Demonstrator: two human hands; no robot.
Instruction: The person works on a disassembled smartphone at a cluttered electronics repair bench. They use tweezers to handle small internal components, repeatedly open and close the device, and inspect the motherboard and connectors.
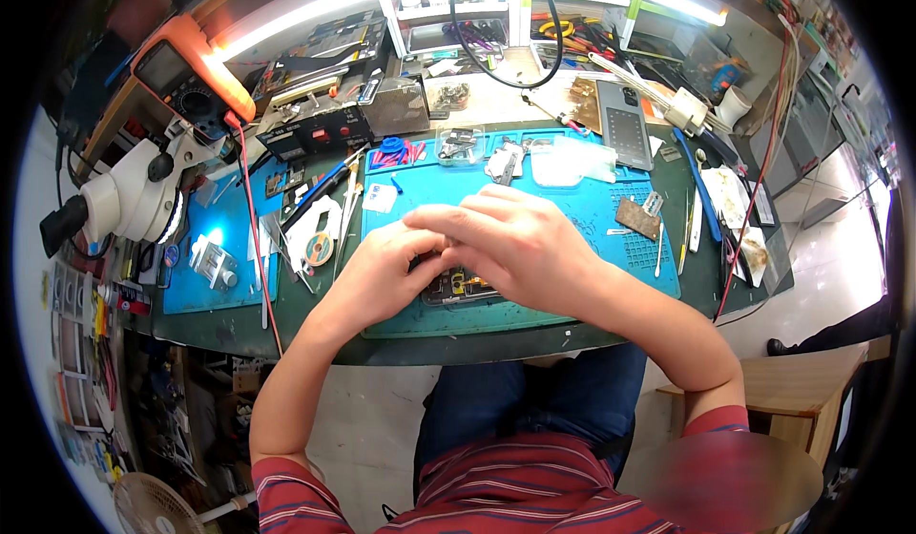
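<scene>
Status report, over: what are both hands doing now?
Left hand and right hand both over opened phone on blue mat, fingers on it. Grip not visible. Phone mostly hidden under the hands. Nothing in the way.

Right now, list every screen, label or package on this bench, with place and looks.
Multimeter: far left, orange case, grey screen, black dial.
Phone: back right, face-down, grey rectangle.
Opened phone: on the blue mat, under both hands, mostly hidden.
Clear plastic box: mat's far edge.
</scene>
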